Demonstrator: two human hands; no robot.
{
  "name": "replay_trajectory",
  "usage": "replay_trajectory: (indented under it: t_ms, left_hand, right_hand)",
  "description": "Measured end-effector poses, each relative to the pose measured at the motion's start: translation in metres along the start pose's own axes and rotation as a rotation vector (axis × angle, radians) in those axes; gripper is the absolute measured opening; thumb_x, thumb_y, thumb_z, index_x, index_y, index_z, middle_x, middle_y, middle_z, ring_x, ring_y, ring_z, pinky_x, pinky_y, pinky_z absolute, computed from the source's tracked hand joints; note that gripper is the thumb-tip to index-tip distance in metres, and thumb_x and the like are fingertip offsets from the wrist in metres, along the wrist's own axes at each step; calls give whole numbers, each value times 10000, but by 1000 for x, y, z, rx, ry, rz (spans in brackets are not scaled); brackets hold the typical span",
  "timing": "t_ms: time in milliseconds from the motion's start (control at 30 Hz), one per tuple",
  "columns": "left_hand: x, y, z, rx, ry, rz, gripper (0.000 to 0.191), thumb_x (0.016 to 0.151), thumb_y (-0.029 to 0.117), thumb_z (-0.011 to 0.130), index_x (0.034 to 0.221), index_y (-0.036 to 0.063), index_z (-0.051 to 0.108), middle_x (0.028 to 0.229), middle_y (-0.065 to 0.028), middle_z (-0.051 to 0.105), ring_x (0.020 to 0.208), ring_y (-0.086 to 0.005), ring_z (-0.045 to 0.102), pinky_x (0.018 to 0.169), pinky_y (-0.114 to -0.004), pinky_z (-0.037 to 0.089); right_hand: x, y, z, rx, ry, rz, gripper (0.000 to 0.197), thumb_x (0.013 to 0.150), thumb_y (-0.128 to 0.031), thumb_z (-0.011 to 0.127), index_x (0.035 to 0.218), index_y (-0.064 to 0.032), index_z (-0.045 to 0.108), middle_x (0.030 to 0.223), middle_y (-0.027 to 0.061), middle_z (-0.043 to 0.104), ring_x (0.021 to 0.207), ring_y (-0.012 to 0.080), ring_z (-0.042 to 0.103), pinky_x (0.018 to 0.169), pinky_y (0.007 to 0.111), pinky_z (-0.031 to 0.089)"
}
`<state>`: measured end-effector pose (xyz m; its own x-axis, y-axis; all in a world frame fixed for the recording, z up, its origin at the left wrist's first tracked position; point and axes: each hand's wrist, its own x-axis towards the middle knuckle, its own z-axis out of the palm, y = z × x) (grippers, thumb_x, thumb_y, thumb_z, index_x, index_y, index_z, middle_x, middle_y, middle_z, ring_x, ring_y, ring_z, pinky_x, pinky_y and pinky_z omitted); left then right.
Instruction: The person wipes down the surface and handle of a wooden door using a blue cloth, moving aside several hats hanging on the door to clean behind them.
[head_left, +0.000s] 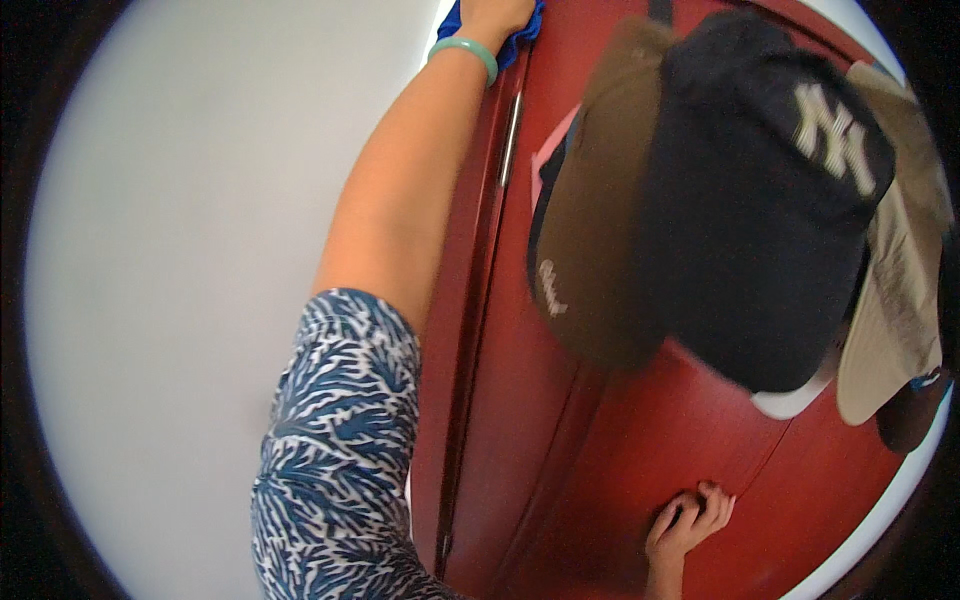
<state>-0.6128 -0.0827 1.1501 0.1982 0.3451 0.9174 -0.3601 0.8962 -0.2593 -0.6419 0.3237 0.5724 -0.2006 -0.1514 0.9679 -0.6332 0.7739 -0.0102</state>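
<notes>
At the top of the picture my left hand (501, 10), partly cut off by the edge, presses a blue cloth (529, 31) against the upper part of a red wooden door frame (472, 262). A green bangle (466, 46) circles that wrist, and the arm is stretched upward. Low on the right, my right hand (691, 519) is by the red door panel (675, 427). Its fingers are bent and spread, with nothing seen in them; whether the fingertips touch the wood is hard to tell.
Several caps hang before the door: a brown one (604, 210), a black one (757, 202) with an embroidered emblem and a beige one (892, 300). A dark strap (661, 10) is above them. A metal hinge (511, 139) joins door and frame. A pale wall (180, 262) stands left.
</notes>
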Motion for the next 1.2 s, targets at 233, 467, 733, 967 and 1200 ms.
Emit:
replay_trajectory:
  t_ms: [233,467,733,967,1200]
  left_hand:
    - [-143,22,-68,41,29,-27,406,872,211,529,1227,14,547,1212,-214,457,1116,-390,421,962,-479,364]
    - [-328,82,-188,-122,-161,-119,489,864,120,545,1341,47,465,1216,-210,476,1115,-382,433,980,-464,337]
    - [-614,164,-309,-20,-436,-455,578,801,44,641,1345,-7,451,1211,-180,429,1154,-353,388,1014,-471,295]
    - [-538,148,-258,-45,-364,-330,563,830,27,604,1370,25,447,1130,-176,504,1092,-329,446,995,-467,316]
    - [-347,115,-191,111,-80,-144,510,832,8,527,1334,14,438,1186,-218,475,1042,-389,472,925,-454,397]
  right_hand:
    - [19,-26,43,57,179,-45,153,912,-179,490,889,-49,566,1287,130,491,1212,339,387,1045,516,252]
    - [21,-39,16,-22,188,-58,188,926,-248,491,855,-105,590,1248,112,508,1195,322,402,1040,541,248]
    - [43,-46,13,-19,283,-110,183,925,-248,512,857,-103,599,1205,84,535,1057,292,501,950,474,329]
    - [33,-34,29,-24,261,-53,156,926,-254,511,879,-147,615,1228,50,533,1172,275,424,1025,498,244]
    - [38,-40,20,-9,327,-131,127,897,-247,553,856,-145,617,1195,51,553,1087,263,477,955,464,306]
